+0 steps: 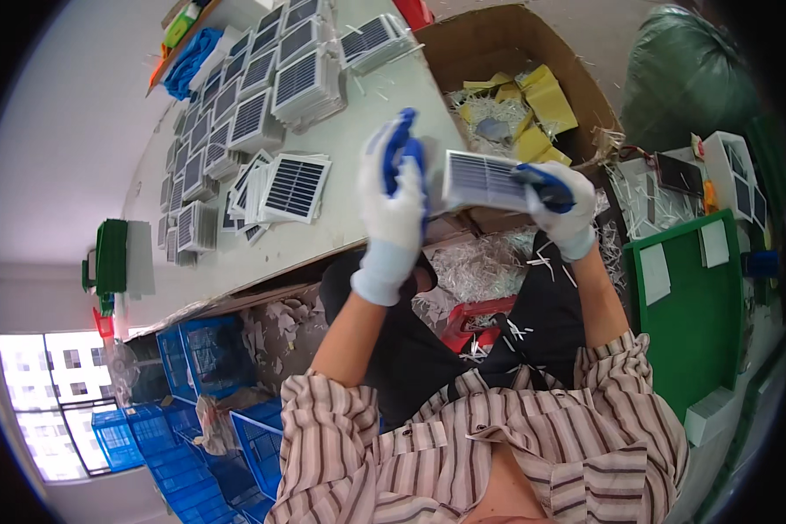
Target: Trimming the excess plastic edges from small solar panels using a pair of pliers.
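Note:
My right hand (562, 208), in a white glove with a blue palm, grips the right end of a small solar panel (483, 181). The panel is dark with pale lines and a white edge, slightly blurred, and held over the table's near edge. My left hand (393, 179), in a matching glove, is raised to the left of the panel with its fingers stretched up, holding nothing. Left of that hand, a loose fan of solar panels (295, 188) lies on the pale table (340, 144). Behind it stand several neat stacks of panels (301, 86).
A cardboard box (463, 39) with white strips and yellow pieces stands beyond the table. White scraps (480, 266) cover the floor between my legs, around a red container (473, 319). A green tray (685, 306) is at right, blue crates (205, 354) at lower left, a green sack (690, 74) at far right.

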{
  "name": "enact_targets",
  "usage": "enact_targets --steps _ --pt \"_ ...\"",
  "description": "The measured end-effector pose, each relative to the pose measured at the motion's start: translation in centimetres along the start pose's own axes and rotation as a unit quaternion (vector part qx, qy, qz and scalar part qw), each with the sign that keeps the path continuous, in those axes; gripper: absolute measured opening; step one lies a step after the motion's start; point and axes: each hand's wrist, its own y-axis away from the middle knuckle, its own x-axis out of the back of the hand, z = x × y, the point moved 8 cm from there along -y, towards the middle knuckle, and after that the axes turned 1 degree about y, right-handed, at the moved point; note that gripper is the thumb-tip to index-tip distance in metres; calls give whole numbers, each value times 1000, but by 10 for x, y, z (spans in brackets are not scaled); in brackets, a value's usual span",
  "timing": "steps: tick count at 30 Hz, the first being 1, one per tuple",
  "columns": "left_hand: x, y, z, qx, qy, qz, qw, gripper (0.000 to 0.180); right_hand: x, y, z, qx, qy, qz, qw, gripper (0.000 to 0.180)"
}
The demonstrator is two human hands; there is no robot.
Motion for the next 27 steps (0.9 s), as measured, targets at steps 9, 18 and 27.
enact_targets --steps 9,18,27 --pt "132 -32 -20 -24 -721 -149 677 74 105 114 86 -504 -368 168 763 21" --pt "110 -43 9 -84 -700 -216 675 38 266 183 93 -623 -160 75 762 17" --pt "2 13 55 -297 -518 -161 785 40 286 225 144 -580 252 -224 742 22"
